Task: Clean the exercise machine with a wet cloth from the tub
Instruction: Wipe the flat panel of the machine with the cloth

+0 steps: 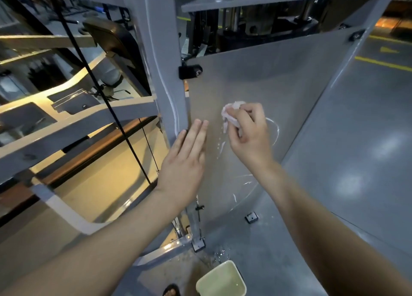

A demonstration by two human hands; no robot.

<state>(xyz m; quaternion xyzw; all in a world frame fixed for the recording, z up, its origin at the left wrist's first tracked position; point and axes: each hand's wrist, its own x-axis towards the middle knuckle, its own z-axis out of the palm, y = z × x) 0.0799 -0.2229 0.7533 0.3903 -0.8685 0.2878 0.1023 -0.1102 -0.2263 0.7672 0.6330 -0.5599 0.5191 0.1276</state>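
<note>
The grey exercise machine fills the view, with a flat grey panel [267, 84] in front of me. My right hand [247, 133] grips a bunched white wet cloth [230, 114] and presses it against the panel's middle. Wet streaks curve on the panel to the right of and below that hand. My left hand [185, 157] lies flat with straight fingers on the panel's left edge, beside the upright grey post [165, 72]. A pale green tub [221, 280] holding water stands on the floor below the panel.
Grey frame arms and a black cable [100, 90] cross the left side. A black seat pad [120, 50] sits behind the post. Water drops lie on the grey floor [356, 150] near the tub. A foot in a sandal [171, 290] shows at the bottom edge.
</note>
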